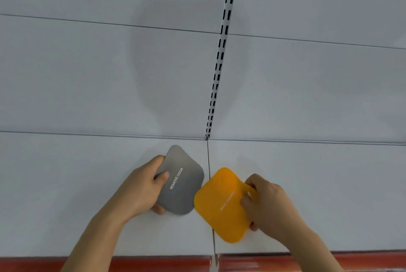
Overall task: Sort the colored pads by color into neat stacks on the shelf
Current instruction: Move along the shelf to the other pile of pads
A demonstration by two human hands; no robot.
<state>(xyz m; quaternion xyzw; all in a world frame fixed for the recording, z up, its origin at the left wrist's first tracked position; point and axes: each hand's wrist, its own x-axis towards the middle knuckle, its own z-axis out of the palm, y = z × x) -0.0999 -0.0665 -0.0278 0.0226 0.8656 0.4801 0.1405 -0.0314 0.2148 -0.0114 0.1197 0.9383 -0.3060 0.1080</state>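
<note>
Head view looks down on a white shelf [87,194] with two pads held just above or on it in the lower middle of the frame. The left hand [140,190] grips a grey pad [182,181] by its left edge, thumb on top and fingers curled underneath; the pad's printed line runs from lower left to upper right, and so does its long axis. The right hand [268,203] pinches an orange pad [222,205] at its right edge, thumb and fingers closed on it, the pad tilted with its long axis running from upper left to lower right. The two pads meet — or all but meet — at the grey pad's lower right corner, right over the seam [208,161] between the two shelf panels. That seam is the relation the next move likely turns on: grey lies to its left, orange mostly to its right, each already on the side of the hand that holds it. Both forearms come up from the bottom edge, angled inward toward each other. No finished stacks are in view, so the sorting appears to be early.
</note>
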